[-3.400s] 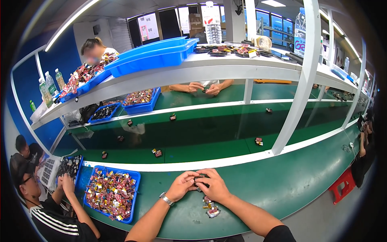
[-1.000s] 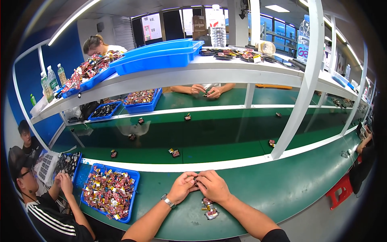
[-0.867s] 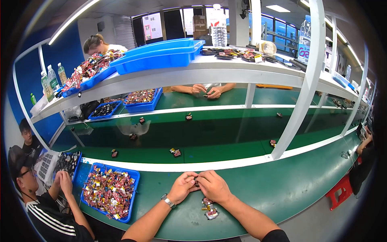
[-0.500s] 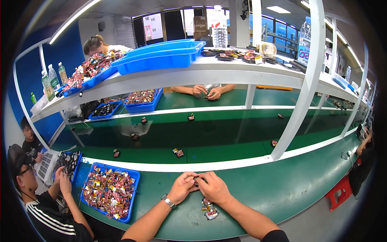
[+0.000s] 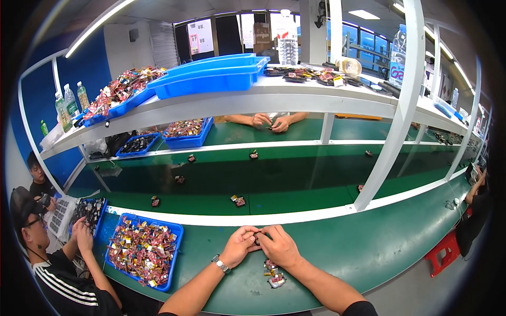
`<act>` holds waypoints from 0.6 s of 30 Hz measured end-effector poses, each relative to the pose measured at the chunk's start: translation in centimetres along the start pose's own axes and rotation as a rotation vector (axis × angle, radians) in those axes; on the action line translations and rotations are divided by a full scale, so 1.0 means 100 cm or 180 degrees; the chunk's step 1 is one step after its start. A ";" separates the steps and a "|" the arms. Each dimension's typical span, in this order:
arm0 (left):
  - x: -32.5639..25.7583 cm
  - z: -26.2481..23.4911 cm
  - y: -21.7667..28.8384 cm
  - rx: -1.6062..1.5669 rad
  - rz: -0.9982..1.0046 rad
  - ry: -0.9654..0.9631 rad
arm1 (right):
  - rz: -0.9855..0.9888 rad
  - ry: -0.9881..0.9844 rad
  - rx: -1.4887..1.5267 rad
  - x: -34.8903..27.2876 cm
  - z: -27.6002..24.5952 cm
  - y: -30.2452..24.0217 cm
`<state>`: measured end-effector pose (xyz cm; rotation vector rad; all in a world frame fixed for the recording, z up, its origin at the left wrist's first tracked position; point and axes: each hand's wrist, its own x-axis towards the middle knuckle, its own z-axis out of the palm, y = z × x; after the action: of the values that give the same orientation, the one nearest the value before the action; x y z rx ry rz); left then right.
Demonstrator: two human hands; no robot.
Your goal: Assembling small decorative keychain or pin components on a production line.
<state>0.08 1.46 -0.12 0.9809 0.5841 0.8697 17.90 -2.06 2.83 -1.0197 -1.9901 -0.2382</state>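
Left hand [image 5: 239, 247] and right hand [image 5: 280, 247] both pinch one small dark part [image 5: 257, 239] toward the far edge of the green surface [image 5: 358, 253]; loose components [image 5: 275, 279] lie closer to its near edge

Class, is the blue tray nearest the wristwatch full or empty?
Full: the blue tray is heaped with small parts, covering nearly all its floor.

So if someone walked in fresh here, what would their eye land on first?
Probably the bright blue tray heaped with small red, yellow and white parts, at left on the green bench. Then, right of it, the left hand and right hand meeting around a small dark part. Above, stacked blue trays stand out on the white shelf.
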 end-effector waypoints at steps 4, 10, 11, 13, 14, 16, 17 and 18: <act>0.000 -0.001 -0.001 -0.0004 -0.0045 0.0064 | 0.0000 0.0023 0.0025 -0.004 0.004 0.003; 0.000 0.003 0.001 0.0028 0.0012 -0.0007 | -0.0012 0.0083 -0.0204 -0.003 0.005 0.002; 0.000 0.003 0.000 0.0030 0.0003 -0.0010 | 0.0001 0.0096 -0.0235 -0.004 0.005 0.002; 0.001 0.001 -0.001 0.0039 0.0016 0.0053 | 0.0039 0.0071 -0.0258 -0.002 0.006 0.001; 0.001 0.001 -0.001 0.0044 0.0018 0.0052 | 0.0072 0.0041 -0.0279 -0.002 0.007 0.000; 0.001 0.000 -0.002 0.0015 0.0072 0.0138 | 0.0240 0.0051 -0.0048 0.002 0.003 -0.005; 0.002 -0.002 -0.002 0.0015 0.0085 0.0137 | 0.0412 0.0055 0.0188 0.003 0.003 -0.007; 0.004 -0.003 -0.004 0.0020 0.0100 0.0102 | 0.0400 0.0054 0.0190 0.001 0.003 -0.005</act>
<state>0.22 1.78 -0.61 0.9856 0.6003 0.9133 17.27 -2.17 2.86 -1.0960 -1.8987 -0.1180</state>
